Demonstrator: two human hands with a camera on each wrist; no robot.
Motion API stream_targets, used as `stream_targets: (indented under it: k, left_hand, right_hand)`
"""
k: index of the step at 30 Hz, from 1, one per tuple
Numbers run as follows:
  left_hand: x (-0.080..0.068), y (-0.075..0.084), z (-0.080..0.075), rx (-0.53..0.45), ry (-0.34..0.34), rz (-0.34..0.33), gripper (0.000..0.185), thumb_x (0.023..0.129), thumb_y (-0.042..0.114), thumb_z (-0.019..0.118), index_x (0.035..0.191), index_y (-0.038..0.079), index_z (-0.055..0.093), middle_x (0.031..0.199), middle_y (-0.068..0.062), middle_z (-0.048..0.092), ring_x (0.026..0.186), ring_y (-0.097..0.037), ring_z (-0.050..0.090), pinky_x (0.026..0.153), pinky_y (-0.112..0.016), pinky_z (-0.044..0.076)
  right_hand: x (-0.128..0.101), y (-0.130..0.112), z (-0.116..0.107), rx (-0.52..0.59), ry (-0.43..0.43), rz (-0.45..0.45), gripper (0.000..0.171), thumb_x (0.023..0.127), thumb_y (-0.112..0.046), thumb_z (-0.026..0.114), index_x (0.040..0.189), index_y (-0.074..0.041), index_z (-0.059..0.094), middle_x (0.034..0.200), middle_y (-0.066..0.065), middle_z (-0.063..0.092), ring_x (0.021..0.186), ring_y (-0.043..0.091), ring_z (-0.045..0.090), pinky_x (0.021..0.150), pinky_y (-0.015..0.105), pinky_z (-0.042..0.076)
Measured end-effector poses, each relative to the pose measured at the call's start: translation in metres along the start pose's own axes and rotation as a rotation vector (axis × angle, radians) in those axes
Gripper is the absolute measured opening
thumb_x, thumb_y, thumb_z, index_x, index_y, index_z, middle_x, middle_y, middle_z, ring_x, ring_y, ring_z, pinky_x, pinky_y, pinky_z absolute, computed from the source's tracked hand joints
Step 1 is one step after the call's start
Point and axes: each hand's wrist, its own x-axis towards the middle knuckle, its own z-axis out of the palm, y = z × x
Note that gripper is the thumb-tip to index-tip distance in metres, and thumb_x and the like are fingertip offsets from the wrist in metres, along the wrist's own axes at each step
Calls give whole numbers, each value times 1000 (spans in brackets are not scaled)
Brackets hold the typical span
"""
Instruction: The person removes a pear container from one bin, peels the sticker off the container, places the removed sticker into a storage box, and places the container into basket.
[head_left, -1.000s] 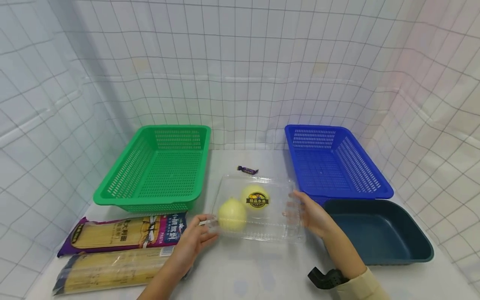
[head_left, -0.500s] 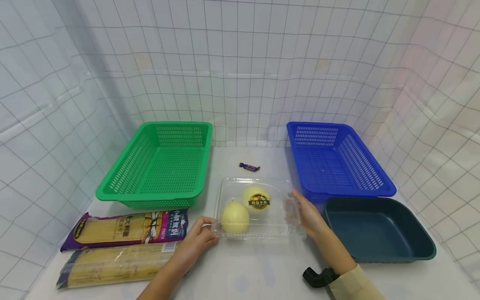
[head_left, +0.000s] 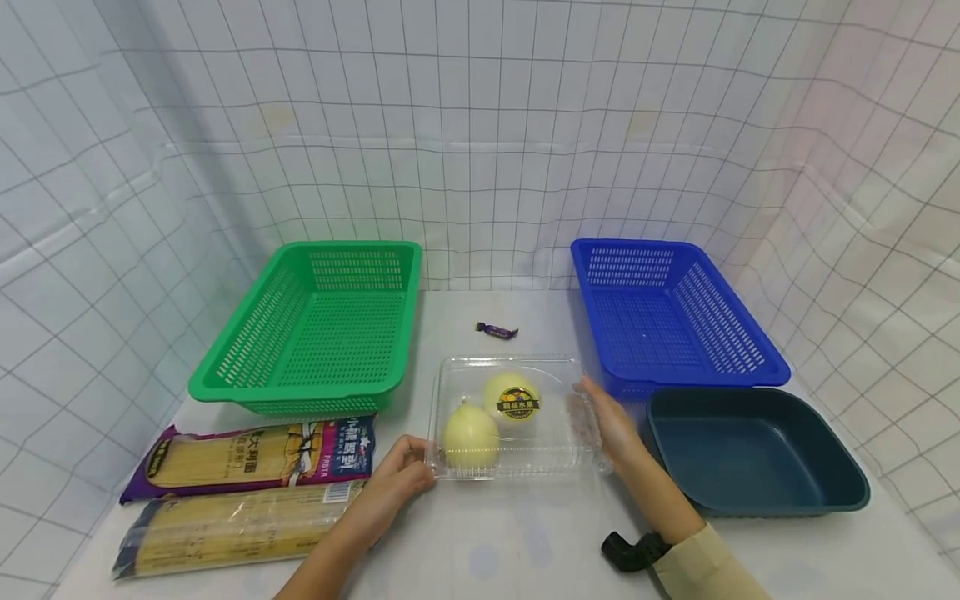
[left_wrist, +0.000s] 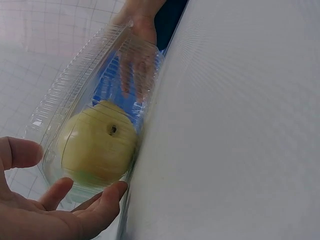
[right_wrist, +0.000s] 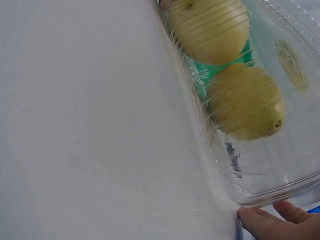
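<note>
A clear plastic fruit box (head_left: 551, 437) with a black label lies on the table in front of me. Two pale yellow pears are inside, one at the left front (head_left: 471, 437) and one partly under the label. My left hand (head_left: 397, 479) holds the box's left front corner, thumb by the upper rim and curled fingers at the lower edge in the left wrist view. At the right end, my right hand (head_left: 611, 425) rests fairly straight fingers (left_wrist: 125, 75) against the wall. The right wrist view shows its fingertips (right_wrist: 250, 215) touching the box; its thumb is hard to make out.
A green basket (head_left: 300, 392) stands back left and a blue basket (head_left: 690, 375) back right. A dark teal tub (head_left: 757, 450) is in front of the blue one. Two pasta packs (head_left: 258, 458) lie left; a purple-wrapped candy (head_left: 497, 331) lies behind the box.
Over the last second the box's lid outline has become neater, and my left fingers have curled closer round its corner. Since half a second ago hands and box have barely moved.
</note>
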Motion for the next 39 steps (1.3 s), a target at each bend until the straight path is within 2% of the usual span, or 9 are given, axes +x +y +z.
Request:
stream_targets:
  k: [4,8,16,22,25,29,34,36,39]
  left_hand:
    - [0,0,1,30,23,-18,29,81,6,55,108,-2,48,104,-12,59,94,-20,50,87,-33,41]
    - [0,-1,2,41,41,-33,21,82,5,54,101,-1,49,94,-8,54,90,-19,48,83,-32,40]
    - [-1,0,3,36,47,-34,13,83,4,53,95,0,48,89,-6,50,87,-18,46,80,-30,40]
    - [-2,2,2,23,33,-35,10,85,5,51,93,0,47,89,-6,50,87,-18,47,82,-31,41]
    - [-2,2,2,29,23,-32,11,85,5,52,93,1,47,89,-6,49,87,-18,46,83,-32,41]
    - [-1,3,3,27,23,-28,10,85,6,52,92,1,47,90,-6,50,87,-18,47,84,-32,41]
    - [0,3,5,19,32,-30,10,84,5,51,91,1,47,90,-6,50,87,-18,47,84,-31,42]
    - [0,3,5,19,35,-32,10,84,5,51,91,0,47,90,-6,50,87,-18,48,84,-31,42]
    - [0,3,5,26,37,-37,10,84,5,51,91,1,46,90,-6,50,87,-18,47,83,-31,42]
  right_hand:
    - [-1,-1,1,-29,51,14,70,102,-44,42,145,10,32,151,29,29,139,40,28,112,53,23]
    - [-1,-3,2,-100,142,3,67,101,-41,49,140,12,38,143,29,39,129,39,38,108,54,30]
    - [-6,-11,5,-199,253,-139,55,100,-30,53,132,14,46,131,31,50,123,40,46,104,51,36]
    - [-17,-21,9,-272,251,-213,49,100,-21,54,136,11,46,136,29,49,125,38,46,105,49,36]
    - [-23,-24,12,-357,248,-303,46,97,-16,59,134,10,49,137,28,49,128,37,45,107,47,36]
    - [-29,-26,19,-516,274,-519,40,91,-10,67,125,8,58,131,23,54,126,36,48,105,46,38]
    - [-34,-28,28,-709,289,-715,21,83,-9,75,101,1,70,97,13,61,92,28,57,78,44,48]
    - [-34,-30,32,-770,274,-734,13,81,-8,76,91,-2,72,84,9,56,80,24,52,69,39,45]
    - [-33,-33,36,-838,249,-713,6,80,-8,77,83,-5,73,75,4,49,73,19,46,64,34,39]
